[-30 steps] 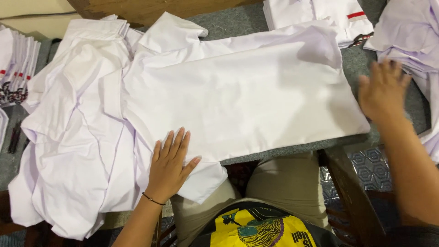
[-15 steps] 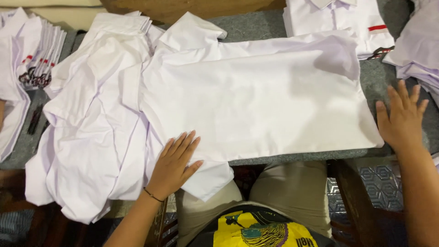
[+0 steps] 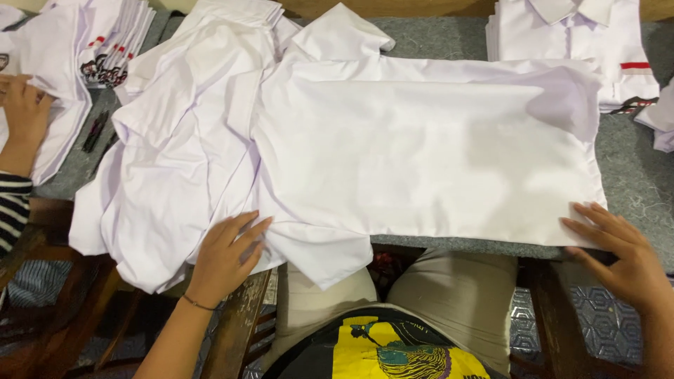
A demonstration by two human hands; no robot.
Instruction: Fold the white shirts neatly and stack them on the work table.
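White folded stack (image 3: pixel 105 42) far left, another person's hand (image 3: pixel 24 112) resting on it. Left hand (image 3: pixel 225 256) flat, fingers spread, pressing the shirt (image 3: pixel 421 154) near its sleeve. Shirt lies spread across the grey table (image 3: pixel 632 175). Right hand (image 3: pixel 621 256) flat, fingers apart, on the shirt's hem corner.

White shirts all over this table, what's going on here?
A person seated at the grey table has a white shirt spread flat across it. Their left hand presses on the shirt near its sleeve end, and their right hand rests at the hem corner by the table edge. Folded white shirts are stacked at the far right, another stack sits at the far left, where a co-worker's hand rests on more white cloth.
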